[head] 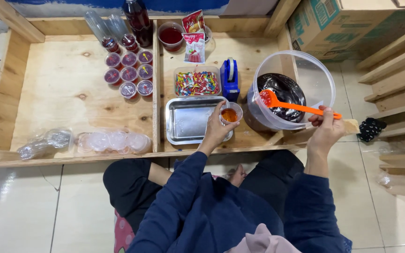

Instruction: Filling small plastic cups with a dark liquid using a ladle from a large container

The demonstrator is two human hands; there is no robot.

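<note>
- Left hand [215,131] grips a small clear cup [230,113] of amber liquid over the tray [188,121]; right hand [326,130] is closed on an orange spoon [296,107] reaching into the tub [289,91].
- Red and white sachets [194,40] stand behind a box of coloured bits [197,83].
- Filled sealed cups [130,72] sit left.
- A cardboard box [341,23] is cut off at the top right.
- Bagged lids [111,141] are blurry.

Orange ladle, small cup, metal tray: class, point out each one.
orange ladle [301,108], head view, middle of handle
small cup [230,114], head view, orange liquid inside
metal tray [188,122], head view, bare base
</note>
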